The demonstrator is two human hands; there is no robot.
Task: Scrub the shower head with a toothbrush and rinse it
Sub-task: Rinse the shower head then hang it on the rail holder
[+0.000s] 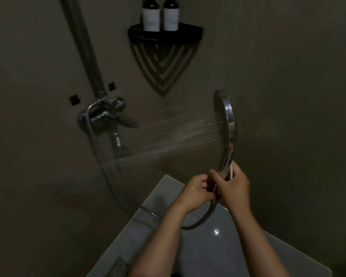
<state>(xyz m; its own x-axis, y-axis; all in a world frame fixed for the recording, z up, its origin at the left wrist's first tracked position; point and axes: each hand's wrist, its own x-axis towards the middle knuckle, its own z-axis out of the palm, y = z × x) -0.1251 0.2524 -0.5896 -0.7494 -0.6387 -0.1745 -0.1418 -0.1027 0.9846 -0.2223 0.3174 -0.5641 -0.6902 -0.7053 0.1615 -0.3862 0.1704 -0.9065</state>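
A chrome shower head (227, 124) stands upright, its round face turned left, and water sprays from it leftward toward the wall. My right hand (235, 185) grips its handle, and a thin pale toothbrush (231, 172) shows between those fingers, pressed against the handle. My left hand (196, 191) sits just left of the right hand with its fingers curled at the lower end of the handle, where the hose (200, 220) joins. What the left fingers hold there is hidden.
A chrome mixer tap (106, 116) with a riser pipe is on the left wall. A black corner shelf (165, 35) carries two dark bottles up high. The hose loops down across the grey tiled floor (208, 246) below my arms.
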